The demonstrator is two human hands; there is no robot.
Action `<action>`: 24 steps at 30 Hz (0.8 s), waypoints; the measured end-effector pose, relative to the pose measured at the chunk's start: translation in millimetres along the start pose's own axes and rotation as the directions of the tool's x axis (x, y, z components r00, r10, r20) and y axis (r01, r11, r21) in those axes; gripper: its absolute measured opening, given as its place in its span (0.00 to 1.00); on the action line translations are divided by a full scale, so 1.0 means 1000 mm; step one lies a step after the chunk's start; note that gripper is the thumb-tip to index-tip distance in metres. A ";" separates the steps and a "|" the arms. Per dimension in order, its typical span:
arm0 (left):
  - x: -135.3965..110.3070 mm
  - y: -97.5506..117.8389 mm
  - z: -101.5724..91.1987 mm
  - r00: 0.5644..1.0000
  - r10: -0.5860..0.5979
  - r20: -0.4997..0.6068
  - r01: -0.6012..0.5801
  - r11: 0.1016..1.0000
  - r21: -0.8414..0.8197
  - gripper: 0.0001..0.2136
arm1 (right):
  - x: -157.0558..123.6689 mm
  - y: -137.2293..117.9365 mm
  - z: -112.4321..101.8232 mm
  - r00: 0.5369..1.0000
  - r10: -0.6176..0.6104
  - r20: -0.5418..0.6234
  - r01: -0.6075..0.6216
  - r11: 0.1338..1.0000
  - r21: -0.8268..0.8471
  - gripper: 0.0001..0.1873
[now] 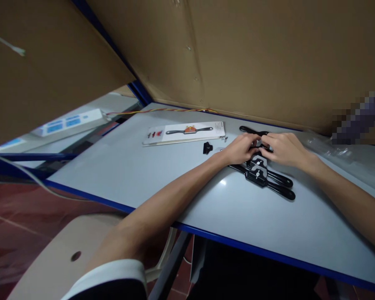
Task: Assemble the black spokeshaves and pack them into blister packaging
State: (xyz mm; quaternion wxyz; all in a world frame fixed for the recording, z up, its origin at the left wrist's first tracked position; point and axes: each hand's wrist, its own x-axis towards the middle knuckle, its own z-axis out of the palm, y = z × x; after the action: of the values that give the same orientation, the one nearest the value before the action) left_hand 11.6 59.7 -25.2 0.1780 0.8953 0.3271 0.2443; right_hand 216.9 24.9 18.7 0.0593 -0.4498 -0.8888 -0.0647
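- A person's bare left hand (241, 149) and bare right hand (283, 149) are facing each other over a row of black, two-handled metal tools (256, 180), hiding exactly what they are touching.
- Silver-grey plates (258, 170) are showing on the two tools lying nearest the person on a smooth grey, blue-edged tabletop (128, 158).
- A small black notched piece (207, 148) is lying near a white card package (175, 136) bearing a printed tool picture.
- Clear, crumpled plastic wrapping (346, 160) is resting beyond the right forearm (340, 189); a red-and-yellow wire (171, 109) is running along the brown cardboard wall (253, 62).
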 end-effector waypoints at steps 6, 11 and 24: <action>0.000 0.002 -0.002 1.000 -0.021 0.004 0.021 1.000 0.015 0.09 | 0.002 -0.004 -0.002 0.999 0.027 0.024 -0.026 0.999 -0.027 0.17; 0.000 0.003 -0.003 0.999 -0.038 0.025 0.038 0.999 -0.001 0.15 | 0.001 -0.001 0.001 0.991 0.132 0.022 -0.134 0.983 0.122 0.13; -0.004 -0.003 -0.004 0.999 0.023 0.045 -0.025 0.999 0.036 0.20 | -0.010 0.002 0.024 0.962 0.263 -0.071 -0.201 0.861 0.467 0.18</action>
State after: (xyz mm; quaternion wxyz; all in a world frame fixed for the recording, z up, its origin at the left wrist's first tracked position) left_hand 5.3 60.0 -25.1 0.1659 0.9076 0.3165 0.2205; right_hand 223.0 22.1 -6.4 0.2293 -0.5216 -0.8124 0.1235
